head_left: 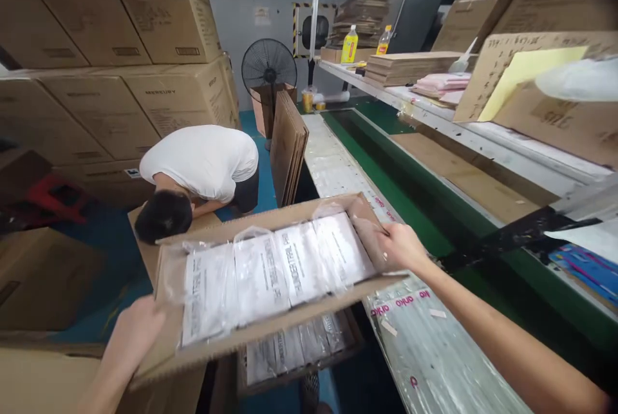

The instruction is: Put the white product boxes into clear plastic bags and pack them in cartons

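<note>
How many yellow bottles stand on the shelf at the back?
2. One yellow bottle stands left of the flat cardboard stack; the other bottle stands at the stack's right. More may be hidden behind it.

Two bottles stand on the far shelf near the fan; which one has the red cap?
The right-hand bottle, holding orange liquid, has the red cap. The left yellow bottle beside it wears a green cap and a broad yellow label.

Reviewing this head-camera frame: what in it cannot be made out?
- Print on the white bagged packs in the cardboard tray: blurred by motion and plastic glare.
- Left hand fingers: hidden under the tray's end.
- Second tray below: mostly covered by the held one.
- Co-worker: hands hidden behind the tray.
- Right hand grips the tray's far end.
</note>
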`<state>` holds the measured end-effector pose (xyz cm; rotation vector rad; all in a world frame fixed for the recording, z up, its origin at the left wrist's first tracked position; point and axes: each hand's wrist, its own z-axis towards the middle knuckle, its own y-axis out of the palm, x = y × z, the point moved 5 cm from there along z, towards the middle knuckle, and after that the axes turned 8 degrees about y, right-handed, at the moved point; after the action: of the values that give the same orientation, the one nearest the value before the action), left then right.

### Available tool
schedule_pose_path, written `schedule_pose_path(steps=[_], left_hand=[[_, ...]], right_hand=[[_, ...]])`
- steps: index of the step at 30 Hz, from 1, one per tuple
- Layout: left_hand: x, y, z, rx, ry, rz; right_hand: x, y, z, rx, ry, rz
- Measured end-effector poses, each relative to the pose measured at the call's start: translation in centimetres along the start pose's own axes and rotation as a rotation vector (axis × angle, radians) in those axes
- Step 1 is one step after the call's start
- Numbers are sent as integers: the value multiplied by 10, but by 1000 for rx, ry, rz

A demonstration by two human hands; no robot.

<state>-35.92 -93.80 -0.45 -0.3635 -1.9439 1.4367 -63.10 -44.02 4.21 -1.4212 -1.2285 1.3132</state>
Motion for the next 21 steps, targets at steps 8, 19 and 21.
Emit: schedule_pose_path(steps=[8, 19, 21], left_hand=[[79, 68, 125, -55, 28, 90], [99, 124, 225, -149, -13, 235], [93, 118, 207, -151, -5, 202]], right_hand=[[-54, 76, 116, -30, 56, 17], [-57, 151, 199, -117, 93, 15], [-55, 140, 181, -71, 31, 114]])
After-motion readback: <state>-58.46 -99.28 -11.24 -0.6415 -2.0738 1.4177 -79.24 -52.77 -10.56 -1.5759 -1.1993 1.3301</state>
